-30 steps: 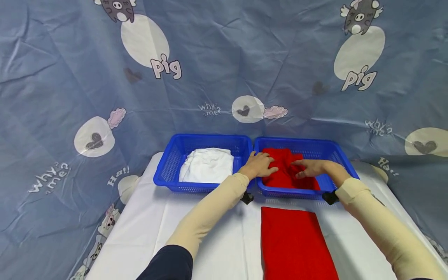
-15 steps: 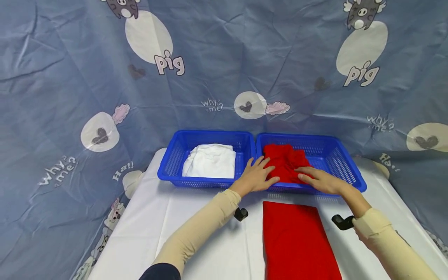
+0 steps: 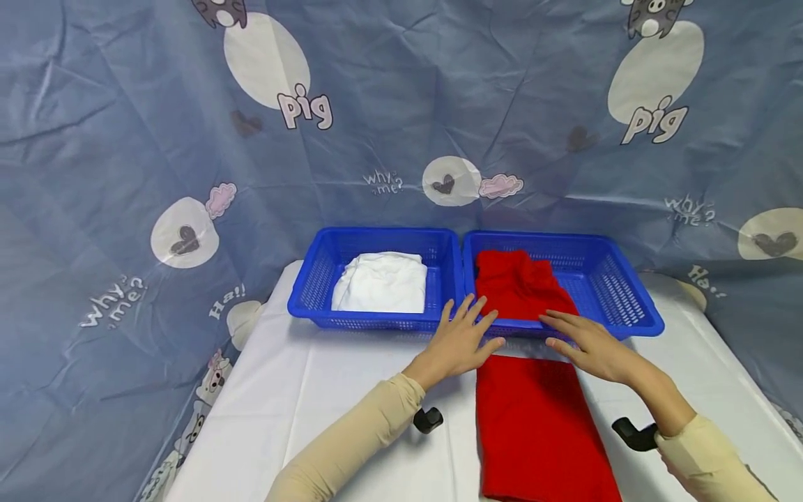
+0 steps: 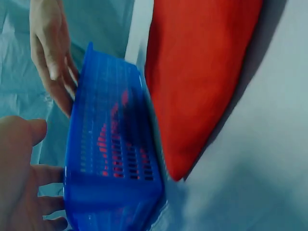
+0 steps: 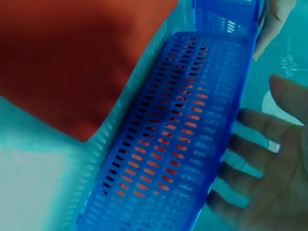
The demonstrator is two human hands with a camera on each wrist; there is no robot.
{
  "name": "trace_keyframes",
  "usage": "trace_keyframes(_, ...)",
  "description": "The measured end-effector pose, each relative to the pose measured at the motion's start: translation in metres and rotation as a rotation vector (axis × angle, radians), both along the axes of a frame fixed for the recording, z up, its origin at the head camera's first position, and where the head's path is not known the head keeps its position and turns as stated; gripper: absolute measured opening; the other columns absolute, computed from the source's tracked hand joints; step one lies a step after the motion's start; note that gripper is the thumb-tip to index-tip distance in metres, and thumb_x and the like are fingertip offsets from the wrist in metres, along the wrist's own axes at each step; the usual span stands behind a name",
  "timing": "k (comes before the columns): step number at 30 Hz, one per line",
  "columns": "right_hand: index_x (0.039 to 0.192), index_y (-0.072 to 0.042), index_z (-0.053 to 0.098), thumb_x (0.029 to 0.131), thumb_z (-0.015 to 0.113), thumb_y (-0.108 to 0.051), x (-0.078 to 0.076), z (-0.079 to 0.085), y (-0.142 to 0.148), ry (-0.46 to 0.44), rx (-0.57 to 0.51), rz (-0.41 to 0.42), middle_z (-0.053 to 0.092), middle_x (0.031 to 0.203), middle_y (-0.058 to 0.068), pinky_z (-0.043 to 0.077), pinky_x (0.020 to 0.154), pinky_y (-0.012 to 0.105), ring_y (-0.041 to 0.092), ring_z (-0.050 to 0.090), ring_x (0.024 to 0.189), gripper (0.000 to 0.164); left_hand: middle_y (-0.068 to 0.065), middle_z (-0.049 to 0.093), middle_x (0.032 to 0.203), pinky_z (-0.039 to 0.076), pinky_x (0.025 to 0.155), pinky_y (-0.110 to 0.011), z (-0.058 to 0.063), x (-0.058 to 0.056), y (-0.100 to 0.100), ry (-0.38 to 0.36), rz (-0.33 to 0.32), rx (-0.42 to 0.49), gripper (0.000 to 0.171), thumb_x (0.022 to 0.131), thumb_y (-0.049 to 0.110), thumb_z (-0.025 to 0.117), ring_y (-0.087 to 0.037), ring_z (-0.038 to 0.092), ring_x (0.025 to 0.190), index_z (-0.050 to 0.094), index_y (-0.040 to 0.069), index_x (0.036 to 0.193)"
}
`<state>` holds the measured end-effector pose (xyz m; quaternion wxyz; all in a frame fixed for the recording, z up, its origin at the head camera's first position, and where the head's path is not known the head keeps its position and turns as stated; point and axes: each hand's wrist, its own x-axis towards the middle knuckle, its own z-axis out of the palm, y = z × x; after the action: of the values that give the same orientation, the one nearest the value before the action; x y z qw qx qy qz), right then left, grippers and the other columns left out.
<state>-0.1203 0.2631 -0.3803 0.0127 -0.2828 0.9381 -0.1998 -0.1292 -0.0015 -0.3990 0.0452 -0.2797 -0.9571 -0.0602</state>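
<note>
Both hands hover at the front rim of the right blue basket, fingers spread and holding nothing. My left hand is by its front left corner; my right hand is by the front right part of the rim. Whether fingertips touch the rim I cannot tell. Inside that basket lies a red cloth, rumpled on top. On the table in front lies a folded red cloth, flat, below and between the hands. In the right wrist view the fingers look straight beside the perforated basket wall.
To the left stands a second blue basket holding a folded white cloth. A white sheet covers the table. Behind it hangs a blue-grey printed curtain.
Both hands have drawn back out of the right basket toward the front, away from the red cloth inside, and their fingers have straightened. The view has shifted slightly.
</note>
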Motion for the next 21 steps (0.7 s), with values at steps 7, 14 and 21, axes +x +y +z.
trace_keyframes(7,0.13,-0.02,0.045,0.087,0.055,-0.027,0.022,-0.007,0.008,0.092,-0.057,0.04,0.036,0.139,0.011,0.03,0.093,0.059,0.035,0.033,0.126,0.045,-0.004,0.014,0.149,0.007,0.106,-0.058,-0.011,0.028,0.003,0.077,-0.03,0.037,0.059,0.088,0.06,0.023,-0.026,0.007,0.138,0.029,0.029,0.138)
trace_keyframes(14,0.13,-0.027,0.043,0.087,0.054,-0.031,0.04,-0.01,0.015,0.018,-0.078,0.007,0.032,0.141,0.009,0.031,0.092,0.06,0.034,0.03,0.126,0.045,-0.006,0.009,0.15,0.007,0.104,-0.061,-0.027,0.05,0.002,0.099,-0.07,0.1,0.059,0.087,0.059,0.031,-0.029,0.005,0.138,0.031,0.029,0.138)
trace_keyframes(21,0.134,-0.03,0.036,0.087,0.054,-0.034,0.063,-0.019,0.021,-0.07,-0.069,-0.055,0.032,0.142,0.005,0.036,0.092,0.054,0.03,0.035,0.125,0.051,-0.005,0.02,0.148,0.013,0.101,-0.062,-0.042,0.07,-0.002,0.031,-0.098,0.153,0.06,0.087,0.058,0.031,-0.032,0.022,0.134,0.03,0.027,0.138)
